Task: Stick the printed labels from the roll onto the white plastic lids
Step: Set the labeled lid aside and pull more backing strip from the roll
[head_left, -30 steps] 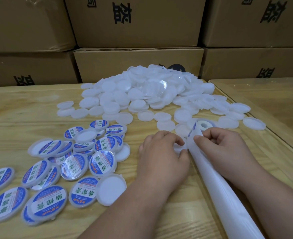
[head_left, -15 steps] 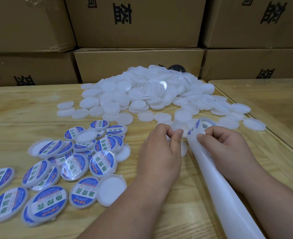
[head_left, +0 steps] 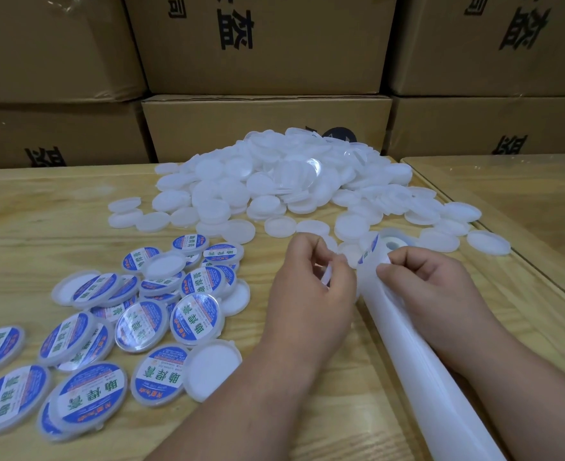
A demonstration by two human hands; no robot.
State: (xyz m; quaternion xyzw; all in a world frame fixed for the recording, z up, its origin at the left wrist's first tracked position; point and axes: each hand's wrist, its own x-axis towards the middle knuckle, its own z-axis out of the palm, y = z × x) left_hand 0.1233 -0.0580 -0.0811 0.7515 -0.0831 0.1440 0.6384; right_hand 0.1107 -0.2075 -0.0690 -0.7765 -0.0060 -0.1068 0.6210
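Note:
My left hand [head_left: 311,287] holds one white plastic lid [head_left: 326,277] on edge between curled fingers and thumb, lifted off the table. My right hand [head_left: 431,291] pinches the white backing strip [head_left: 407,354] just below the label roll [head_left: 386,247], where a blue printed label [head_left: 365,256] curls at the strip's bend. A big heap of plain white lids [head_left: 274,184] lies beyond both hands. Several labelled lids [head_left: 141,314] with blue and white print are spread at the left.
The wooden table [head_left: 41,207] carries everything. Stacked cardboard boxes [head_left: 264,128] form a wall behind the heap. A second table [head_left: 524,188] stands at the right, past a narrow gap. The used backing strip runs toward the lower right corner.
My left hand has picked a lid up from the table and raised it, tilting it on edge. My right hand keeps its pinch on the strip near the roll.

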